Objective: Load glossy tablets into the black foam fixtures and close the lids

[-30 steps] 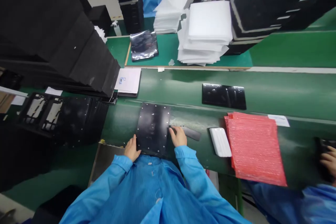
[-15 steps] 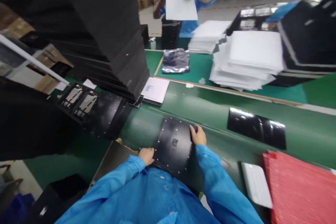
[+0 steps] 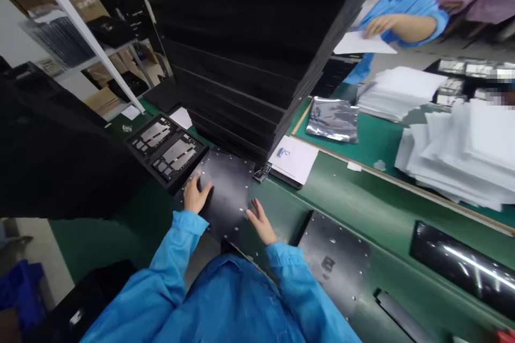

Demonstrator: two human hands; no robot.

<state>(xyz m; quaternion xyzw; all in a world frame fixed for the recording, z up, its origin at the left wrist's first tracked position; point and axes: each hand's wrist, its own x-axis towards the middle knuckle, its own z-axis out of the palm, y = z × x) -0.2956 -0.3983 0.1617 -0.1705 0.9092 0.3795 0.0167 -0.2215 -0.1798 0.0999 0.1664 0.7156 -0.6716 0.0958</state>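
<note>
My left hand (image 3: 196,196) rests with its fingers on a black perforated plate (image 3: 225,193), pressing flat and not gripping it. Just off that plate's lower right edge, my right hand (image 3: 260,221) has its fingers spread and touches nothing else. To the right of both hands, a second black plate with a small square mark (image 3: 333,260) lies on the green belt (image 3: 386,225). Beyond the first plate's left side sits a black tray with metal parts in its pockets (image 3: 164,150).
A tall stack of black trays (image 3: 249,48) towers ahead. Past it lie a white sheet (image 3: 293,158), a silver bag (image 3: 332,119) and white foam sheets (image 3: 454,150). A co-worker's hand (image 3: 382,25) holds a white sheet (image 3: 364,43). A glossy black panel (image 3: 462,262) lies right.
My view has swung left. Both hands have left the plate with the square mark, which now lies to their right, and they are at another black plate beside the tray.
</note>
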